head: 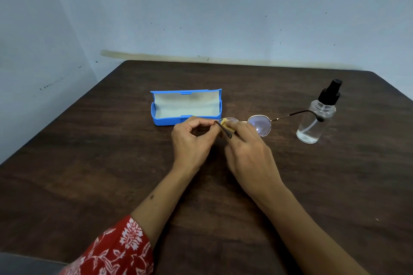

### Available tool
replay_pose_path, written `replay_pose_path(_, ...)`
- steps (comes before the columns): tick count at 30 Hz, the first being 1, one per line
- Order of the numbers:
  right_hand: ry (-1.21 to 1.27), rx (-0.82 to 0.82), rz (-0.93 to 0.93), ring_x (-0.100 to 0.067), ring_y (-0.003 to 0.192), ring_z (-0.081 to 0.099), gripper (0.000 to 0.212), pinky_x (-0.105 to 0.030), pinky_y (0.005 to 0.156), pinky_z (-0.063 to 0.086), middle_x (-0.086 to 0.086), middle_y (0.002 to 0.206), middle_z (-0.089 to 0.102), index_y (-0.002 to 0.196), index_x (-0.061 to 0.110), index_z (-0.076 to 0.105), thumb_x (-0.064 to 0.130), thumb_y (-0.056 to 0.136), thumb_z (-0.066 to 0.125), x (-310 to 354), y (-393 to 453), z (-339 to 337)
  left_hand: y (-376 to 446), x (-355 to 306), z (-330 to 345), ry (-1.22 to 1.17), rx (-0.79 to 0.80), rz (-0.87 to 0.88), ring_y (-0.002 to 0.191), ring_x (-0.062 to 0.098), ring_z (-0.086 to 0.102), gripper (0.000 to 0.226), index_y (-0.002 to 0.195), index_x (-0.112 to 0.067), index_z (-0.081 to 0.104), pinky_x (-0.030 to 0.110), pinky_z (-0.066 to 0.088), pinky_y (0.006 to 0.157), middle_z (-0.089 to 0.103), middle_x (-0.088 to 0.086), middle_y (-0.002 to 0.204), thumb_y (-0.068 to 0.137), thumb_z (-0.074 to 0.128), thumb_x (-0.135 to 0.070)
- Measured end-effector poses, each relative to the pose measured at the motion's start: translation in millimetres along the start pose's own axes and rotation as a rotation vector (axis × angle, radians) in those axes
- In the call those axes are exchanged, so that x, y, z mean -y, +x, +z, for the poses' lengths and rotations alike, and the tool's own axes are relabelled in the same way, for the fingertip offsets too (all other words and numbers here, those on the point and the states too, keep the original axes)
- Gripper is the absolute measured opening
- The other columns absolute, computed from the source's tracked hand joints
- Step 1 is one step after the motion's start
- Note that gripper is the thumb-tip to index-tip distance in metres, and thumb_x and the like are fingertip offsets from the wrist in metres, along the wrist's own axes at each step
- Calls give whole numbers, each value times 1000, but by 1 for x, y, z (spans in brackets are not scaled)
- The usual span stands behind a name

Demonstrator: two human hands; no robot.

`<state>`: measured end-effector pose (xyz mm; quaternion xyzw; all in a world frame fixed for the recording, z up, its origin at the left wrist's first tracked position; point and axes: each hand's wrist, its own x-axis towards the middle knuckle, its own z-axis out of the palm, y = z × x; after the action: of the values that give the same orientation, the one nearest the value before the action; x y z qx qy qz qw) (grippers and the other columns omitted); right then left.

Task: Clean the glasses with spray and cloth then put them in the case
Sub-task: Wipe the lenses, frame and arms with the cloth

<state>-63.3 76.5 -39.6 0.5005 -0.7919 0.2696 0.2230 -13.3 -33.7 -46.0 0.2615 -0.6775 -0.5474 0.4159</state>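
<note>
Blue case open on the table, pale lining bare. Spray bottle upright at right, a little clear liquid inside. Left hand curled, pinching the glasses by one temple. Right hand pressing a yellowish cloth, apparently against a lens. Both forearms reaching forward over the tabletop.

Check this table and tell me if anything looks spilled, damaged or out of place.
Nothing stands out. The spray bottle stands upright with no puddle round it, the blue case lies open and empty, and both hands, left and right, hold the glasses with a yellow cloth at one lens. No breakage shows.
</note>
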Motion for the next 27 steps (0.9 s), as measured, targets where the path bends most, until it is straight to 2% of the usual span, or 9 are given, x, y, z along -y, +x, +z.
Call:
replay_pose_path(4, -22, -38, 112, -33, 98, 65, 31, -31, 61, 55, -21, 108, 65, 103, -7, 67, -9, 73, 65, -6, 3, -1, 1, 1, 0, 22, -6, 18, 74, 13, 69, 16, 72, -18, 73, 33, 56, 77, 73, 1, 76, 69, 76, -2)
replay_pose_path(9, -37, -35, 6, -29, 93, 66, 37, -27, 64, 55, -15, 103, 67, 100, -4, 68, 5, 78, 40, 1, 1, 0, 1, 2, 0, 25, 7, 22, 77, 15, 69, 10, 75, -15, 74, 35, 56, 79, 72, 2, 76, 71, 76, -5)
replay_pose_path(12, -48, -40, 87, -30, 96, 66, 26, -28, 56, 54, -17, 106, 66, 101, -5, 68, -5, 76, 61, -3, 3, -2, 1, 2, 0, 27, 0, 23, 77, 15, 69, 11, 75, -14, 74, 36, 56, 80, 72, 2, 76, 71, 75, -4)
replay_pose_path(14, -35, -44, 135, -33, 98, 65, 33, -30, 54, 54, -19, 108, 66, 102, -6, 68, -10, 69, 69, -6, 3, -2, 1, 2, 1, 27, 1, 22, 77, 16, 69, 12, 74, -13, 74, 37, 57, 81, 72, 3, 77, 70, 75, -2)
replay_pose_path(16, -33, -65, 74, -32, 97, 65, 29, -30, 58, 55, -18, 106, 66, 101, -5, 68, -6, 74, 59, -3, 2, -1, 1, 1, 2, 21, 4, 16, 77, 18, 69, 11, 74, -12, 74, 39, 56, 82, 72, 5, 77, 71, 74, -2)
replay_pose_path(19, -18, -41, 4, -29, 94, 66, 37, -29, 63, 55, -15, 103, 67, 100, -4, 68, 4, 77, 40, 1, 1, 1, 1, 2, 1, 21, 0, 14, 77, 18, 69, 7, 76, -9, 74, 41, 56, 82, 72, 6, 77, 71, 75, -4)
replay_pose_path(22, -28, -35, 83, -31, 96, 65, 28, -29, 58, 54, -18, 107, 66, 101, -4, 68, -6, 75, 57, -3, 2, -2, 1, 2, 1, 16, -2, 3, 79, 21, 70, 8, 75, -10, 74, 42, 56, 82, 72, 7, 77, 71, 75, -2)
replay_pose_path(24, -25, -42, 130, -33, 96, 65, 33, -31, 56, 54, -20, 107, 66, 101, -6, 68, -12, 69, 66, -5, 2, -2, 1, 2, 2, 27, 0, 12, 78, 19, 70, 9, 75, -10, 74, 39, 57, 81, 72, 5, 77, 71, 75, -2)
replay_pose_path(27, -35, -55, 46, -31, 95, 65, 31, -30, 62, 55, -17, 105, 66, 101, -5, 68, -2, 77, 49, 2, 1, -1, 1, 3, 1, 30, 8, 26, 76, 16, 69, 9, 77, -10, 75, 36, 56, 80, 72, 3, 75, 71, 75, -4)
